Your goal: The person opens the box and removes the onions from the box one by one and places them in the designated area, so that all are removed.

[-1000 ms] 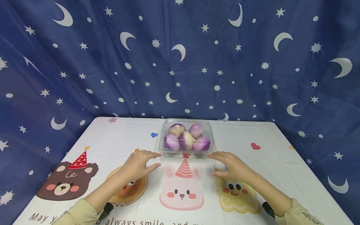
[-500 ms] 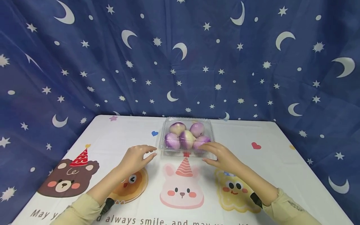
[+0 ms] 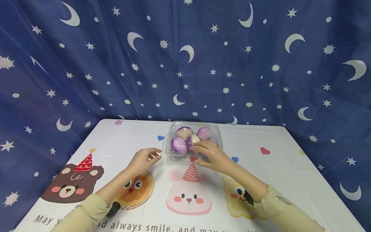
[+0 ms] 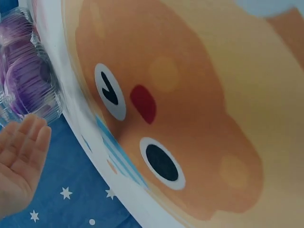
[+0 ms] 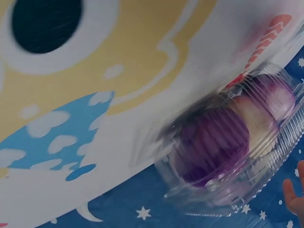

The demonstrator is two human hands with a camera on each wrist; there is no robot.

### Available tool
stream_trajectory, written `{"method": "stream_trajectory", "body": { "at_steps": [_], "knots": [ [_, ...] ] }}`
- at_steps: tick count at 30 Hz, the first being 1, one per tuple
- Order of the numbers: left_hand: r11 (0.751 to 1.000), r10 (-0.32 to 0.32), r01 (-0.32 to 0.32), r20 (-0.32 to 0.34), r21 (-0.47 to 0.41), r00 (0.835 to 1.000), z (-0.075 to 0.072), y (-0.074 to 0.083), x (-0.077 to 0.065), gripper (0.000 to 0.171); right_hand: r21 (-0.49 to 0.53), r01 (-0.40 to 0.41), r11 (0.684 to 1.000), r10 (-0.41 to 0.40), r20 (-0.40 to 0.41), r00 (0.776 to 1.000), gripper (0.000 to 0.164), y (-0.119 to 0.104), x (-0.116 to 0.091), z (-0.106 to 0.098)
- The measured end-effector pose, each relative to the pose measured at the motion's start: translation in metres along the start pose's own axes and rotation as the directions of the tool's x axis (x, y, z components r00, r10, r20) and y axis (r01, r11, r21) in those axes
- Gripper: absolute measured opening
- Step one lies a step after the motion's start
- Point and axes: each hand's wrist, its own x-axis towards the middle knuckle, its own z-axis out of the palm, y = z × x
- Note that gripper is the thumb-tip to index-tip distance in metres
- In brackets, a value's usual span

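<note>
Near the table's far edge stands a clear plastic clamshell box holding several shiny, egg-shaped, purple-and-cream pieces that look like onions or small eggplants. Its lid appears closed. My right hand hovers at the box's front right, fingers bent over the front edge and hiding the front right piece; whether it touches the plastic I cannot tell. Just left of the box's front corner, my left hand holds nothing, its fingers loosely bent. In the left wrist view, the left hand's fingers appear beside the ribbed box wall.
A white tablecloth printed with a bear, a rabbit and lettering covers the table. Behind the far edge hangs a dark blue curtain with moons and stars.
My right hand has moved left and slightly forward, from the box's right front corner to over its front. The left hand has drawn a little away from the box. The box stays in place.
</note>
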Motion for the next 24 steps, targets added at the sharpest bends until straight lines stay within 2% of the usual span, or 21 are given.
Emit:
{"method": "stream_trajectory", "body": {
  "at_steps": [2, 4, 6, 7, 9, 12, 15, 16, 17, 22, 24],
  "knots": [
    [1.0, -0.024, 0.024, -0.009, -0.002, 1.0, 0.004, -0.001, 0.002, 0.03, -0.007, -0.001, 1.0, 0.001, 0.012, 1.0, 0.043, -0.001, 0.003, 0.003],
    [0.997, -0.064, 0.064, -0.012, -0.041, 0.998, 0.007, -0.001, 0.005, 0.031, -0.016, 0.005, 1.0, -0.004, 0.019, 1.0, 0.043, -0.001, 0.008, 0.007],
    [0.985, -0.116, 0.116, 0.008, -0.13, 0.993, 0.01, -0.001, 0.009, 0.033, -0.038, 0.017, 0.999, -0.016, 0.022, 1.0, 0.045, -0.003, 0.013, 0.012],
    [0.969, -0.148, 0.151, 0.031, -0.196, 0.988, 0.011, -0.001, 0.011, 0.034, -0.049, 0.021, 0.999, -0.02, 0.024, 0.999, 0.045, -0.003, 0.016, 0.014],
    [0.919, -0.208, 0.224, 0.085, -0.325, 0.974, 0.012, 0.0, 0.015, 0.036, -0.069, 0.023, 0.997, -0.021, 0.029, 0.999, 0.046, -0.005, 0.021, 0.018],
    [0.787, -0.282, 0.343, 0.195, -0.513, 0.939, 0.015, 0.002, 0.02, 0.04, -0.092, 0.02, 0.996, -0.017, 0.037, 0.999, 0.047, -0.006, 0.029, 0.022],
    [0.678, -0.326, 0.42, 0.266, -0.603, 0.907, 0.016, 0.007, 0.024, 0.043, -0.102, 0.011, 0.995, -0.007, 0.039, 0.999, 0.047, -0.007, 0.035, 0.026],
    [0.65, -0.337, 0.438, 0.281, -0.621, 0.899, 0.017, 0.008, 0.025, 0.043, -0.101, 0.007, 0.995, -0.003, 0.041, 0.999, 0.047, -0.007, 0.037, 0.027],
    [0.639, -0.347, 0.446, 0.283, -0.626, 0.894, 0.018, 0.009, 0.026, 0.043, -0.103, 0.001, 0.995, 0.003, 0.042, 0.999, 0.047, -0.007, 0.038, 0.028],
    [0.625, -0.359, 0.449, 0.276, -0.638, 0.892, 0.022, 0.012, 0.026, 0.046, -0.102, -0.045, 0.994, 0.054, 0.083, 0.995, 0.046, -0.009, 0.048, 0.036],
    [0.61, -0.365, 0.452, 0.276, -0.65, 0.889, 0.024, 0.012, 0.026, 0.048, -0.099, -0.062, 0.993, 0.072, 0.106, 0.992, 0.044, -0.01, 0.052, 0.039]
  ]
}}
